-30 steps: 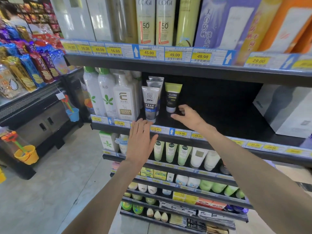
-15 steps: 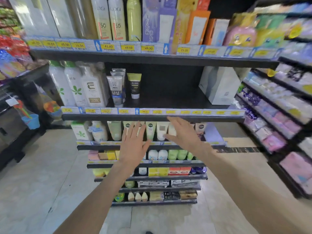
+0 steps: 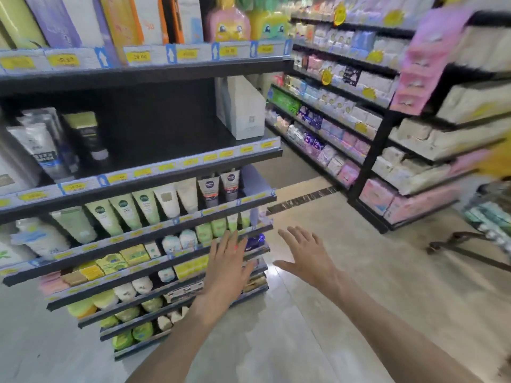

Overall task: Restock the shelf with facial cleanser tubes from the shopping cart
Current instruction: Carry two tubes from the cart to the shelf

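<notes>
The black metal shelf unit (image 3: 154,172) with yellow price tags along its edges fills the left half of the view, and everything here is placed against it. On its second board from the top, at the far left, stand a few grey and white facial cleanser tubes (image 3: 41,145) cap down, with a black tube with a yellow-green top (image 3: 85,134) just to their right; the rest of that board is bare out to a white cardboard box (image 3: 243,109) at its right end. The board below carries a row of pale green and white tubes (image 3: 143,205) leaning against the rail. The left hand (image 3: 226,269) hangs in front of the unit's lower boards near its right end, palm toward the goods, fingers straight and slightly spread, holding nothing. The right hand (image 3: 307,255) is just past the unit's right corner, over the beige tiled floor (image 3: 359,313), fingers fanned wide with the thumb out, also holding nothing. Far right of the unit, at the frame edge, part of a wire shopping cart (image 3: 495,217) shows pale green tubes inside, blurred
</notes>
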A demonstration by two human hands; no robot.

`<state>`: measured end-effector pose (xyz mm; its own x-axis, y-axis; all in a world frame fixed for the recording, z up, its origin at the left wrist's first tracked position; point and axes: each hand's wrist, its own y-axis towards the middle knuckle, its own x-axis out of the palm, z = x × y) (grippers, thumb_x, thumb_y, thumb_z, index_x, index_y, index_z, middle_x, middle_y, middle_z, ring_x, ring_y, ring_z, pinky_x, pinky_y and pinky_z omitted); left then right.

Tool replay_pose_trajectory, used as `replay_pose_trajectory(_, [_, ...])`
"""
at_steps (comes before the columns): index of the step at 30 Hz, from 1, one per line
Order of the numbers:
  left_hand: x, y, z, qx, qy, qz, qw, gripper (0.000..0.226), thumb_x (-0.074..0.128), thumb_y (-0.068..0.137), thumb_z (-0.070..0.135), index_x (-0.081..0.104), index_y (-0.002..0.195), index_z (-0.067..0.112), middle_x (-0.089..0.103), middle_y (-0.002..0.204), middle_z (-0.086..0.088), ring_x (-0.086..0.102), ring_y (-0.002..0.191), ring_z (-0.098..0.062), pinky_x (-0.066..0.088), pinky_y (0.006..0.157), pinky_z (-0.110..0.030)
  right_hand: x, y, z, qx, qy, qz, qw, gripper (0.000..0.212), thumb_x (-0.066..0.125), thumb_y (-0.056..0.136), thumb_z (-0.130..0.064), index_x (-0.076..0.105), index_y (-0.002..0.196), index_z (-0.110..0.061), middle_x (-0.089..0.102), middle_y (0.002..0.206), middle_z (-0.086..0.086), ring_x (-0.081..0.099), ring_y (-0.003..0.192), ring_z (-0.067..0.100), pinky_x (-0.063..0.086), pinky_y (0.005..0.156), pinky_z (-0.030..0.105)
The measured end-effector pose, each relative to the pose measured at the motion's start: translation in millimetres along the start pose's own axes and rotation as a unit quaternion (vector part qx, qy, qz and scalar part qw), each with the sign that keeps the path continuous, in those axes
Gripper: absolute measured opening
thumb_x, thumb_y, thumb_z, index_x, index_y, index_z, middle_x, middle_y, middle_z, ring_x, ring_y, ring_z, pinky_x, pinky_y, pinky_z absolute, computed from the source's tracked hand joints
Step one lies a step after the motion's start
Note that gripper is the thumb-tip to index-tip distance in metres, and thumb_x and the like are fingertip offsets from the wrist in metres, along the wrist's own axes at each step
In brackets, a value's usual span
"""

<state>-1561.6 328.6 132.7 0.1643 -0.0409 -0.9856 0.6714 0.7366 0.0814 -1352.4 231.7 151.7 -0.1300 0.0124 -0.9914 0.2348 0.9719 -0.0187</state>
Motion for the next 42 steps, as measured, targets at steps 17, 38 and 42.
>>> replay_pose_trajectory(17, [127, 111, 403, 0.234, -0.036, -0.071, 0.969, 0.068, 0.023, 0.102, 0.062, 0.046, 0.153, 0.023, 0.041, 0.160, -0.005, 0.038, 0.149, -0.028, 0.022, 0.123, -0.048, 4, -196, 377, 0.261, 0.006, -0.018, 0.965, 0.088, 0.036, 0.081, -0.081, 0.045, 0.148, -0.024, 0.051, 0.149, 0.006, 0.047, 0.138, 0.035, 0.043, 0.105, 0.054])
replay_pose_trajectory(38, [237, 369, 788, 0.461, -0.032, -0.142, 0.875, 0.071, 0.017, 0.101, 0.063, 0.052, 0.148, 0.023, 0.047, 0.156, -0.006, 0.046, 0.143, -0.030, 0.038, 0.115, -0.053, -24, -227, 739, 0.511, 0.031, 0.000, 0.859, 0.106, 0.007, 0.074, -0.085, 0.021, 0.161, -0.026, 0.027, 0.166, 0.005, 0.021, 0.154, 0.032, 0.023, 0.122, 0.053])
replay_pose_trajectory(42, [248, 431, 855, 0.496, -0.022, -0.157, 0.854, 0.066, 0.027, 0.099, 0.060, 0.060, 0.141, 0.021, 0.057, 0.148, -0.007, 0.053, 0.137, -0.031, 0.046, 0.109, -0.054, -32, -208, 804, 0.561, 0.052, 0.010, 0.826, 0.101, 0.020, 0.080, -0.085, 0.036, 0.157, -0.022, 0.042, 0.158, 0.010, 0.038, 0.147, 0.035, 0.034, 0.117, 0.055])
